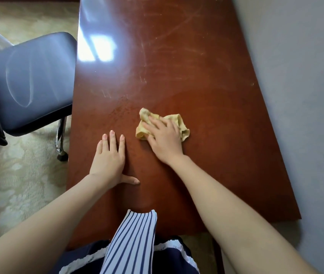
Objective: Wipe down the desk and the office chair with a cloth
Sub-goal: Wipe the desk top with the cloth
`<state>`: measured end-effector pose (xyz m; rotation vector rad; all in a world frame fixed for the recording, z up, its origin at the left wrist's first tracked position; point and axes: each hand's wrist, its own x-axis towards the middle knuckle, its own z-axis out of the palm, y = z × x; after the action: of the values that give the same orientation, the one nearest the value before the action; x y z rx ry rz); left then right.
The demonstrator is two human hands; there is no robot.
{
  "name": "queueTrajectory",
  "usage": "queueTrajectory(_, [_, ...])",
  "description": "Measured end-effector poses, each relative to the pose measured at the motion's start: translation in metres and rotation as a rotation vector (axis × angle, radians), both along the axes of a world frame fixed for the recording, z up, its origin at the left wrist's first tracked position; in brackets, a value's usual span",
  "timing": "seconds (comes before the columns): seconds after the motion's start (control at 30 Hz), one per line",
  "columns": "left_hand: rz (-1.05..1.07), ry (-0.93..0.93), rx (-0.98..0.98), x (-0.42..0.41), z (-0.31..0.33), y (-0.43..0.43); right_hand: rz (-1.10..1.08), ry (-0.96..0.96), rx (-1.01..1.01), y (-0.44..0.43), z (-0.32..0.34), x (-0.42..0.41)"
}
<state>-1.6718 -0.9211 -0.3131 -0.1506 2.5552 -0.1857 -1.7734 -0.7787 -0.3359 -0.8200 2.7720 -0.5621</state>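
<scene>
Both hands rest on the glossy reddish-brown wooden desk (177,66): the left hand (108,158) lies flat on bare wood, fingers (113,142) straight, thumb splayed, holding nothing. Near it, the right hand (164,142) presses a crumpled yellow cloth (179,121) onto the desk under flat, spread fingers. The blue-grey padded office chair (30,82) stands beside the desk's left edge.

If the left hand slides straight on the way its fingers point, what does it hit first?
Nothing, as far as shown: ahead of the left hand lies only bare desk. The cloth sits right of that line, the chair left.
</scene>
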Motion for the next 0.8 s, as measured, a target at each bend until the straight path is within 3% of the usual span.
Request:
queueTrajectory(0.13, [-0.041,0.029,0.065,0.001,0.003,-0.013,0.05,0.016,-0.157,0.026,0.005,0.041])
queueTrajectory(0.27, [-0.044,0.159,0.289,0.003,0.009,-0.047,0.246,0.041,-0.21,0.066,0.006,0.057])
queueTrajectory(0.43, [0.077,0.251,0.207,0.013,0.011,-0.095,0.357,0.159,-0.179,0.094,0.008,0.035])
queueTrajectory(0.53, [0.181,0.187,0.176,0.016,0.009,-0.112,0.185,0.225,-0.115,0.095,0.006,0.01])
queueTrajectory(0.8, [0.09,0.054,0.155,0.016,-0.002,-0.135,-0.598,0.143,0.029,0.007,0.008,-0.063])
